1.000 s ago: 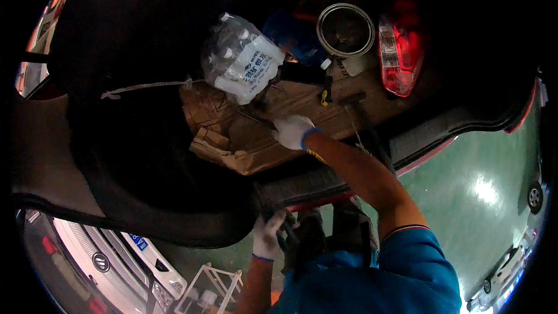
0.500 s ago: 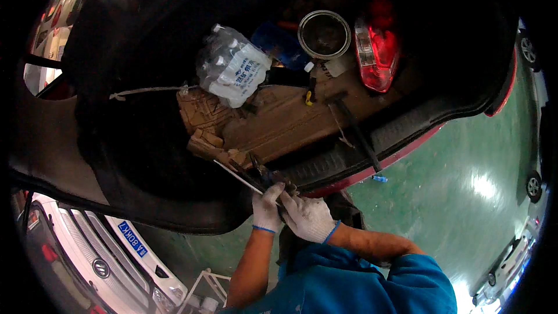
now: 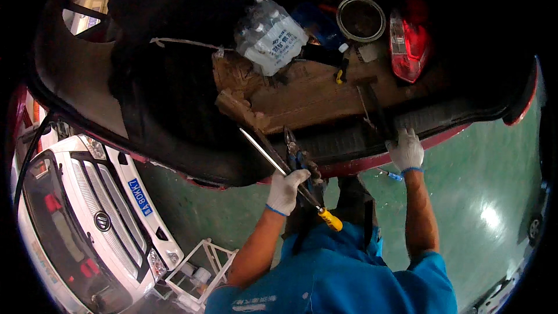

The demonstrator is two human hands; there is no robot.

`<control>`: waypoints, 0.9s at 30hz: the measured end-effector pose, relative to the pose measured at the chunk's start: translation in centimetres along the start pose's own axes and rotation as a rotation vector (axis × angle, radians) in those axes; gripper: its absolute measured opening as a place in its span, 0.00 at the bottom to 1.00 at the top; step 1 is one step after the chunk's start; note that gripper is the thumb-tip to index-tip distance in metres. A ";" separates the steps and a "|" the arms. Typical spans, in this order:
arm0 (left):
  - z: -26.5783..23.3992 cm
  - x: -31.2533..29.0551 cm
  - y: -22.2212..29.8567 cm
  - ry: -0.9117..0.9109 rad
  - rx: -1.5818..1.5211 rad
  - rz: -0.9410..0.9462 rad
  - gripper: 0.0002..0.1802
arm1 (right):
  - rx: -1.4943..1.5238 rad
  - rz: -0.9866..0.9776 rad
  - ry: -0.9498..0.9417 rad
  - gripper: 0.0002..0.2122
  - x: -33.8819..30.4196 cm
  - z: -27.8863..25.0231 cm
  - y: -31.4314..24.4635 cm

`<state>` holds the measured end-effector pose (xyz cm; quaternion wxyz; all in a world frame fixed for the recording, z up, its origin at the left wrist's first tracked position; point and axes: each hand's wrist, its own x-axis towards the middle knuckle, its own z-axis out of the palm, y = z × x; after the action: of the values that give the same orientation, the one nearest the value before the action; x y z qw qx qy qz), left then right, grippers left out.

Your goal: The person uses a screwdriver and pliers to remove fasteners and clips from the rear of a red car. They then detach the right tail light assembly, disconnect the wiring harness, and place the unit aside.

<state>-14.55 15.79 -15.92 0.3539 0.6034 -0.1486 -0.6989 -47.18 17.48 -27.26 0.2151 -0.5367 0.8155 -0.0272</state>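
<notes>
My left hand [image 3: 283,191], in a white knit glove, is closed around a bundle of tools over the car trunk's edge. Out of it stick a thin white rod [image 3: 260,146], a screwdriver with a yellow handle [image 3: 330,219] pointing back toward me, and what look like pliers [image 3: 293,150] with blue on them. My gloved right hand [image 3: 406,150] is at the trunk's rim, its fingers curled over the near end of a dark, long-handled hammer [image 3: 374,106]. The hammer's head lies on flattened cardboard [image 3: 308,102]; its handle end is hidden under my hand.
Further in the trunk lie a pack of water bottles [image 3: 272,39], an open round can [image 3: 361,19], a blue container [image 3: 318,26] and a red tail light [image 3: 409,46]. A blue-handled tool [image 3: 395,176] shows below the bumper. A white vehicle [image 3: 104,209] and a white cart [image 3: 200,270] stand left.
My hands were together at the tools; now the right has moved away to the hammer's handle. My left hand keeps the bundle, its yellow handle now showing. The view has shifted.
</notes>
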 end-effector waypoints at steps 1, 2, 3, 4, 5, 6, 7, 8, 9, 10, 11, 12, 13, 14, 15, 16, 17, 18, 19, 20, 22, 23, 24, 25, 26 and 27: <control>0.3 -0.6 0.6 -0.050 -0.025 -0.008 0.16 | -0.005 0.020 -0.062 0.23 0.4 0.6 0.4; 0.0 -1.2 0.6 -0.058 0.022 0.005 0.16 | -0.010 0.023 -0.105 0.24 0.5 1.1 0.6; -0.1 -1.8 0.6 -0.067 0.070 0.021 0.17 | -0.013 0.025 -0.144 0.25 0.6 1.3 0.5; -0.4 -2.5 0.6 -0.078 0.119 0.037 0.17 | -0.016 0.029 -0.183 0.26 0.8 1.3 0.3; -0.6 -3.2 0.9 -0.068 0.131 0.044 0.18 | -0.008 0.037 -0.194 0.25 1.0 1.5 -0.1; -0.9 -3.9 0.9 -0.066 0.138 0.046 0.18 | -0.007 0.052 -0.204 0.23 1.1 1.1 -0.8; -1.4 -4.5 0.5 -0.073 0.138 0.041 0.19 | -0.017 0.073 -0.212 0.22 1.4 0.7 -1.3; -2.5 -4.9 -0.2 -0.075 0.122 0.074 0.19 | 0.012 0.131 -0.238 0.22 1.7 0.3 -2.0; -2.9 -5.6 -0.4 -0.078 0.091 0.092 0.20 | 0.039 0.191 -0.268 0.22 2.2 -0.1 -2.3; -4.0 -6.0 -0.8 -0.109 0.144 0.135 0.20 | 0.119 0.157 -0.183 0.23 2.6 0.8 -1.4; -5.2 -6.5 -1.3 -0.138 0.192 0.182 0.20 | 0.195 0.116 -0.097 0.23 2.6 1.6 -0.5; -6.2 -7.6 -1.4 -0.172 0.178 0.182 0.19 | 0.267 0.132 -0.094 0.25 1.7 0.6 -0.9; -6.4 -9.3 -0.9 -0.173 0.171 0.186 0.20 | 0.345 0.153 -0.078 0.27 0.5 -0.7 -1.1; -7.5 -10.3 -1.2 -0.211 0.196 0.243 0.21 | 0.497 0.144 0.019 0.26 -0.4 2.1 1.6; -9.6 -11.5 -1.9 -0.217 0.209 0.303 0.22 | 0.712 0.172 0.001 0.25 -3.0 1.6 0.7; -12.0 -12.1 -2.4 -0.216 0.283 0.349 0.24 | 0.924 0.201 -0.027 0.24 -6.4 -0.3 -0.7; -14.4 -13.3 -2.8 -0.223 0.357 0.393 0.25 | 1.134 0.236 -0.048 0.23 -10.4 -1.3 -1.5; -15.8 -14.8 -2.7 -0.163 0.447 0.385 0.24 | 1.286 0.268 -0.020 0.21 -14.1 -0.4 -1.0; -17.8 -16.1 -3.4 -0.157 0.409 0.438 0.23 | 1.406 0.174 -0.023 0.21 -17.4 1.0 -0.1; -20.0 -17.4 -4.3 -0.092 0.422 0.486 0.22 | 1.380 0.174 -0.020 0.18 -20.6 1.5 -0.4; -25.0 -18.7 -5.2 -0.022 0.639 0.486 0.18 | 1.408 0.194 -0.106 0.14 -25.6 4.7 1.6; -28.3 -18.7 -5.3 0.002 0.840 0.433 0.16 | 1.278 0.218 -0.125 0.13 -27.5 5.6 2.0; -30.6 -19.0 -6.0 0.035 1.038 0.379 0.14 | 1.129 0.291 -0.110 0.13 -29.6 5.2 1.4; -31.5 -19.5 -6.9 0.129 1.292 0.458 0.13 | 0.981 0.365 -0.096 0.13 -31.8 4.6 0.8; -32.7 -19.5 -8.1 0.143 1.427 0.440 0.15 | 0.816 0.347 -0.073 0.14 -33.5 4.9 1.4; -34.2 -19.1 -9.6 0.151 1.562 0.422 0.17 | 0.648 0.336 -0.048 0.14 -35.2 6.0 2.7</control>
<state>15.27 42.92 -15.67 -0.0361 0.6810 -0.6800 -0.2694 -35.53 50.96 -22.06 0.3944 -0.2995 0.8361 -0.2360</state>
